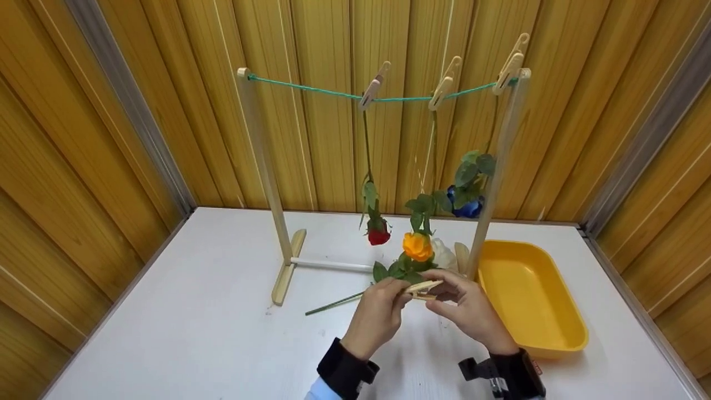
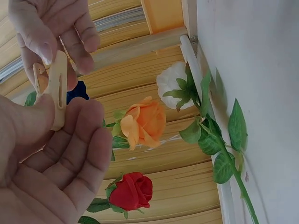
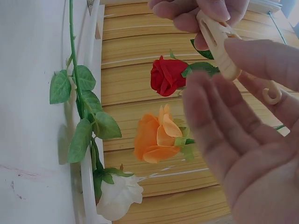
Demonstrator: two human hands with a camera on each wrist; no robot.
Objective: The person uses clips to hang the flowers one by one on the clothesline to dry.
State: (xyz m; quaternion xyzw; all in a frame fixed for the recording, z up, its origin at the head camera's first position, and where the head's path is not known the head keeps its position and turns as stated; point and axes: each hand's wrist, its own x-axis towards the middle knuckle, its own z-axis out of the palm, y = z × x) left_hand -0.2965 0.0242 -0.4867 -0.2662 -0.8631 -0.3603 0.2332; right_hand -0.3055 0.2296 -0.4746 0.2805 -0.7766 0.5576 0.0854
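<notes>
Both hands are at a beige plastic clothespin (image 1: 423, 289) above the table. My left hand (image 1: 380, 311) pinches one end between thumb and fingers. My right hand (image 1: 469, 308) has its thumb and index finger about the other end, its other fingers loosely extended in the right wrist view. The clothespin has a slotted arm and a small hook (image 3: 272, 95). Just beyond the hands, a white rose (image 2: 175, 84) with green leaves lies on the table, its stem (image 1: 333, 304) pointing left. An orange rose (image 1: 417, 246) hangs upside down close above it.
A wooden stand (image 1: 265, 166) carries a green line (image 1: 311, 89). Clothespins on it hold a red rose (image 1: 379, 232), the orange rose and a blue rose (image 1: 466, 205), heads down. At right on the white table sits a yellow tray (image 1: 580, 333). Wood-patterned panels (image 1: 322, 44) enclose the table.
</notes>
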